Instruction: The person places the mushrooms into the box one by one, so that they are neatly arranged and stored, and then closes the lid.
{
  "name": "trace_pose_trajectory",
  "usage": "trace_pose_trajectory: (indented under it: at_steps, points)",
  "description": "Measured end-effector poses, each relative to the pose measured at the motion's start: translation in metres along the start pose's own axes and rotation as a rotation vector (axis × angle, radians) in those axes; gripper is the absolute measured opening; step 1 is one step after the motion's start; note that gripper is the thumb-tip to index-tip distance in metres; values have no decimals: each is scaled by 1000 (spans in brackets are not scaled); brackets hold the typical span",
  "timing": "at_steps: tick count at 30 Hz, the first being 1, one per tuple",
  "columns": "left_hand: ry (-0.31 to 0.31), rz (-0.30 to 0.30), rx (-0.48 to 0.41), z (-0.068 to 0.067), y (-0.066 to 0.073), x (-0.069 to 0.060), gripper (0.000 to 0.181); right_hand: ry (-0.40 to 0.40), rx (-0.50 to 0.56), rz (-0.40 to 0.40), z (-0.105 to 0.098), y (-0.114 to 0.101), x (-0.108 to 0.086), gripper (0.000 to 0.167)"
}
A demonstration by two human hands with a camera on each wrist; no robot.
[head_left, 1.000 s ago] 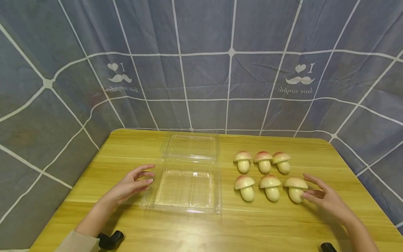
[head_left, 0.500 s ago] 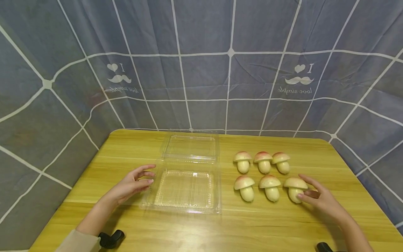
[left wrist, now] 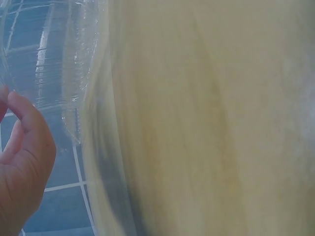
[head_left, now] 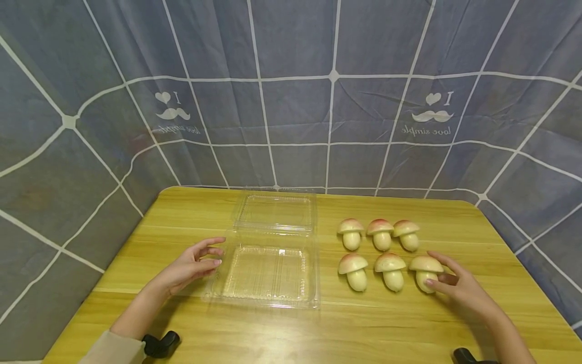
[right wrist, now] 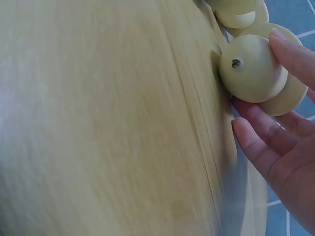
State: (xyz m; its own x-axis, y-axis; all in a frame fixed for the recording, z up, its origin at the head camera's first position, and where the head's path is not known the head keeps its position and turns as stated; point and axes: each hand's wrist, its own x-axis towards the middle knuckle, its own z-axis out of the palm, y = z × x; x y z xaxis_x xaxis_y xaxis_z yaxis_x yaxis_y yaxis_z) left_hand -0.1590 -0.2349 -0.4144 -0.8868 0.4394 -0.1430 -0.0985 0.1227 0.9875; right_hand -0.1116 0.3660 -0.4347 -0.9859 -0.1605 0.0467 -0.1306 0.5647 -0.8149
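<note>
In the lower right of the frame, the right hand (head_left: 465, 289) curls thumb and fingers round a pale mushroom (head_left: 423, 276); a soft, steady hold should stop it rolling into the next mushroom (head_left: 391, 270). At lower left, the left hand (head_left: 192, 266) holds nothing, fingers loosely bent beside the clear box (head_left: 268, 275).

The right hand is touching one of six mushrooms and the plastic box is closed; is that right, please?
Not quite: the head view shows the plastic box open, lid laid back. The right hand does touch one of six mushrooms.
</note>
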Motion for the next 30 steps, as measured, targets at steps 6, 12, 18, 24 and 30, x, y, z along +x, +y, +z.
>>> trace_pose_trajectory:
  at_steps: [6,12,18,24,30]
  points:
    - [-9,9,-13,-1,0,0,59,-6,35,-6,1,1,0,66]
    - [-28,21,-37,-1,0,0,59,-5,40,4,1,1,0,66]
    - [-40,26,-57,-2,-1,2,59,4,30,15,0,2,0,66]
    - [-40,24,-64,-2,-2,2,58,2,52,24,0,4,0,67]
    - [-38,16,-63,-2,-2,2,60,-4,92,31,-1,4,0,66]
